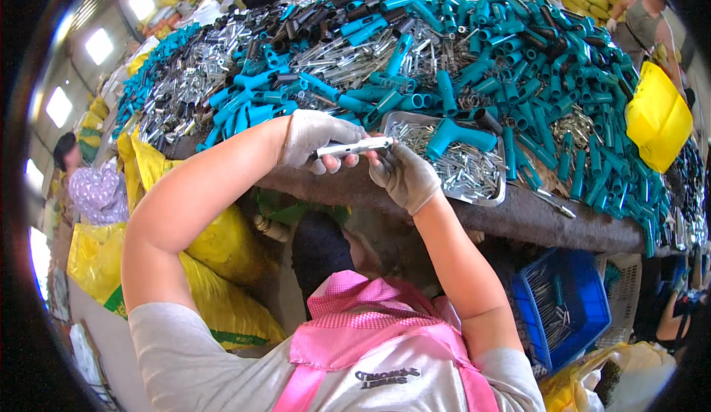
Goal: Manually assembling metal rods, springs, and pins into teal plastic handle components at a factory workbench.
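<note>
A silvery metal tube (pixel 355 147) with a dark left end lies level between my two gloved hands, just off the near edge of the heaped table. My left hand (pixel 317 136) is wrapped round it from the left, fingertips showing below it. The thumb and fingers of my right hand (pixel 407 179) close on its right end; any small part pinched there is too small to tell. Right behind my right hand stands a metal tray (pixel 498 196) of small silvery parts. A teal pistol-shaped plastic housing (pixel 459 141) rests on those parts.
Teal plastic tubes (pixel 533 79) and metal rods (pixel 337 60) are piled across the table. A yellow plastic piece (pixel 659 119) is at the right. Yellow sacks (pixel 222 293) stand low left, a blue crate (pixel 600 305) low right. Other people are around the table.
</note>
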Available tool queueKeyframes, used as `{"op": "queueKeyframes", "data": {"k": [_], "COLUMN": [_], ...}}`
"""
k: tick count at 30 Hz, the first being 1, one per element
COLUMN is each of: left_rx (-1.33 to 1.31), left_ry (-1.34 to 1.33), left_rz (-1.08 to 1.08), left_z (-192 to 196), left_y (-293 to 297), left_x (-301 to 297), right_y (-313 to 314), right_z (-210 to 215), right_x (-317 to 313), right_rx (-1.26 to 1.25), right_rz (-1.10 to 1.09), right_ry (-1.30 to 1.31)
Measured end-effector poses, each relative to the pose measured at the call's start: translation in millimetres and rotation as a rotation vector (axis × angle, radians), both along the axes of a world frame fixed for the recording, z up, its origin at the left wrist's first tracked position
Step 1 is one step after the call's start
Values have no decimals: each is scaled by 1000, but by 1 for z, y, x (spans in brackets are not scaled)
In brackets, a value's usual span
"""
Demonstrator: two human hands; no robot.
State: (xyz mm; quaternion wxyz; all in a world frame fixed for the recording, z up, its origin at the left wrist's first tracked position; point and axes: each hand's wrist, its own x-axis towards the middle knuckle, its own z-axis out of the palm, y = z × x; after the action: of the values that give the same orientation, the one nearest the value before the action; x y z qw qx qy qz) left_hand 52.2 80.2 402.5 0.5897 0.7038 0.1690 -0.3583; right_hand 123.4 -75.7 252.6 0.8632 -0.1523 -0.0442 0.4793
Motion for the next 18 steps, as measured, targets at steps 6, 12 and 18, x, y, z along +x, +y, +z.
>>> {"op": "queueKeyframes", "data": {"k": [6,12,18], "left_rx": [97,-300,-517], "left_ry": [-180,-99,-6], "left_rz": [-54,145,300], "left_z": [-14,-34,-43], "left_y": [-3,-14,-27], "left_x": [4,-1,-15], "right_y": [-8,-22,-28], "right_z": [1,10,9], "right_x": [-5,3,2], "right_rx": [20,-136,-307], "right_rz": [-165,-357,-363], "right_ry": [-109,-173,-249]}}
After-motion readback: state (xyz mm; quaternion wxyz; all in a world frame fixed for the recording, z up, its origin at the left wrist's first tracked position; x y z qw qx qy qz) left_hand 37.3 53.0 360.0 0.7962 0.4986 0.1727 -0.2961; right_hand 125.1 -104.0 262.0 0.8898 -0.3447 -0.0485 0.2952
